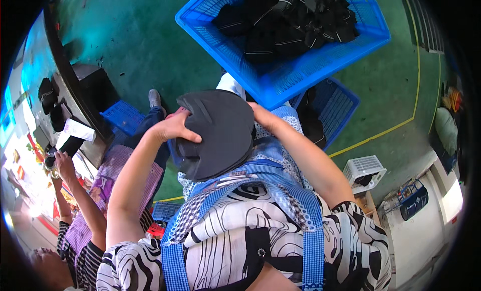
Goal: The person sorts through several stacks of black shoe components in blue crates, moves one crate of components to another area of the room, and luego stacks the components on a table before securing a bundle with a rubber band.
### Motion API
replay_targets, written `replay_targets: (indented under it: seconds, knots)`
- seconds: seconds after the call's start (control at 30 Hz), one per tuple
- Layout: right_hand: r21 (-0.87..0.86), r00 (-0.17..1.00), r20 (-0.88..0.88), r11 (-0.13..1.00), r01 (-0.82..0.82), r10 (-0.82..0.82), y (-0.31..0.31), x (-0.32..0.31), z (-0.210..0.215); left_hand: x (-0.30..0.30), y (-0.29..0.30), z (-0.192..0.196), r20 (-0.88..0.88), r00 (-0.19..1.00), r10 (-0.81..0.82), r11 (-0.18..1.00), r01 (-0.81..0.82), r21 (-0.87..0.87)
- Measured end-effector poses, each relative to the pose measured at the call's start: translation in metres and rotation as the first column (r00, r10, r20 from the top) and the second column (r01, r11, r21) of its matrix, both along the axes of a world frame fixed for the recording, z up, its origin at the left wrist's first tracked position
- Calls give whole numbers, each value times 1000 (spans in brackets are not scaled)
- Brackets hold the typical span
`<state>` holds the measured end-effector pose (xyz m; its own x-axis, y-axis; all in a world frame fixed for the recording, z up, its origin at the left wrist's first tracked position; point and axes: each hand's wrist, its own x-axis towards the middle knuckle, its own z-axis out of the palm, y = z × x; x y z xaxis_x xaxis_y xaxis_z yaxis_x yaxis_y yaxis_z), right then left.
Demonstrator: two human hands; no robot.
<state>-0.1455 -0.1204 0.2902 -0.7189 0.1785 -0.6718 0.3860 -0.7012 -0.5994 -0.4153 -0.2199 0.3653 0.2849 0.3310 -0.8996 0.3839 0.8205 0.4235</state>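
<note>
A stack of dark grey, rounded flat pieces [220, 130] is held in front of my lap, its layered edges fanned out on the left side. My left hand [175, 127] grips that left side, thumb laid across the top and the other fingers mostly hidden. At the upper right edge, my right hand [264, 117] clasps the stack, its fingertips out of sight behind it. Just beyond stands a large blue plastic crate [285, 83] with many black fabric items [295, 23] in it.
A second blue crate [343, 108] with dark items sits under the large one. To the left, a co-worker in a purple checked apron [107, 175] handles something at a workbench [75, 105]. A small blue basket [123, 115] is near it; a white basket [365, 171] stands right.
</note>
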Motion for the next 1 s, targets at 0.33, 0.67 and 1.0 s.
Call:
replay_targets:
  seconds: [0.33,0.67,1.0]
  knots:
    - [298,991,-83,952,-75,105,48,-27,80,-17,28,59,37,878,477,878,-478,15]
    - [-187,997,-38,979,-77,72,99,-2,68,18,104,72,-96,982,-163,965,179,189]
    - [-42,976,-10,975,-217,217,90,-3,55,23,102,54,51,995,-81,997,81,-6]
